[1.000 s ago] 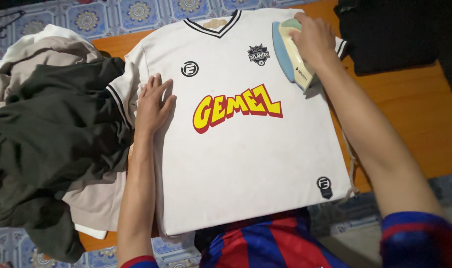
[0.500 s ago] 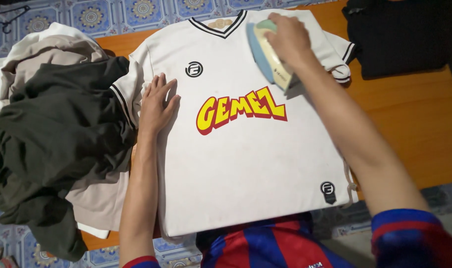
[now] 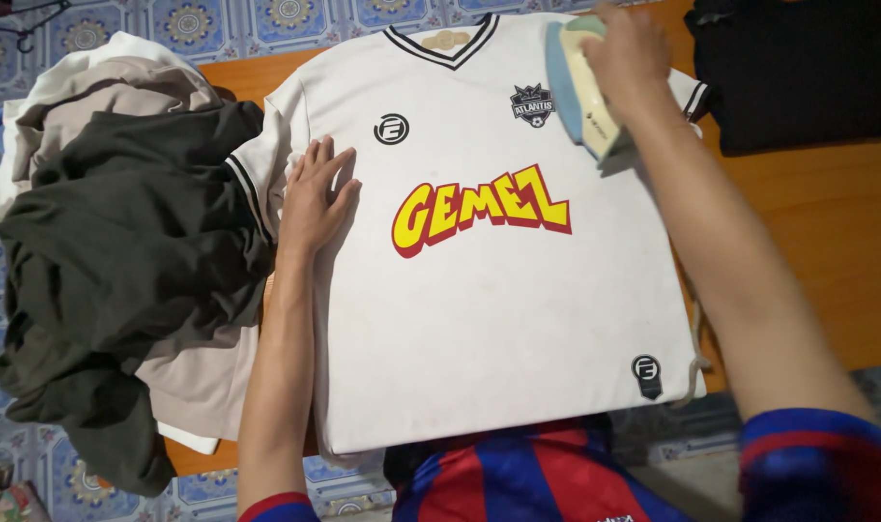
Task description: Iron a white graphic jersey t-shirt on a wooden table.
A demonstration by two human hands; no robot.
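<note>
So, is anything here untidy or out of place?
Mostly the crumpled heap of dark and beige clothes beside the flat white shirt; it covers the shirt's sleeve. The left hand lies flat on the shirt; the right hand grips the iron.

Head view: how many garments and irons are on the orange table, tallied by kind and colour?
White jersey: 1
Dark green garment: 1
Beige garment: 1
Black garment: 1
Clothes iron, gripped by the right hand: 1
Total: 5; the pile may hide more.

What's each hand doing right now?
Left hand: open, flat on the white jersey.
Right hand: closed on the iron.
</note>
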